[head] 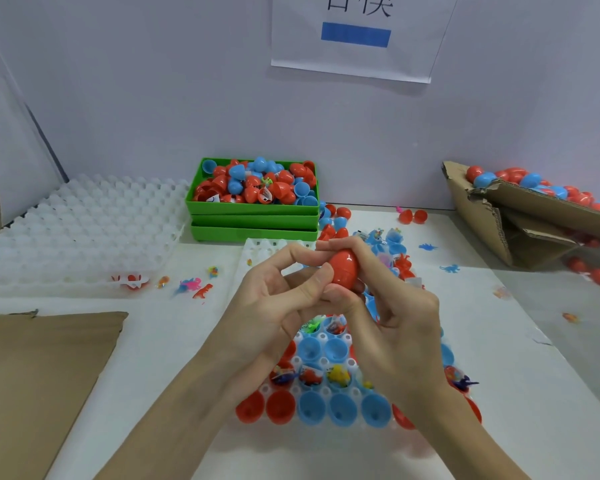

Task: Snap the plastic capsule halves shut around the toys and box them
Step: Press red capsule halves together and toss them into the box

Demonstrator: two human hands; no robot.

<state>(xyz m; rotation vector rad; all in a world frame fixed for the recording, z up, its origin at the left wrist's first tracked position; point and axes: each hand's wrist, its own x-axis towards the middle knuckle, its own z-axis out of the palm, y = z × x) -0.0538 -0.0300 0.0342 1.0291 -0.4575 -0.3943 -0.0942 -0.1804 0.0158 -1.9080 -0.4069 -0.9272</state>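
At frame centre we see a red capsule [343, 270] pinched between both hands. The right hand [392, 306] curls fingers over it; the left hand [278, 299] presses its thumb against the capsule's left side.

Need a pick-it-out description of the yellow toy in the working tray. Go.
Start at the white dimpled tray on the table under the person's hands. In its second row from the near edge, three red capsule halves hold toys. The yellow toy sits in the rightmost of those three; its neighbours to the left hold red and blue ones.
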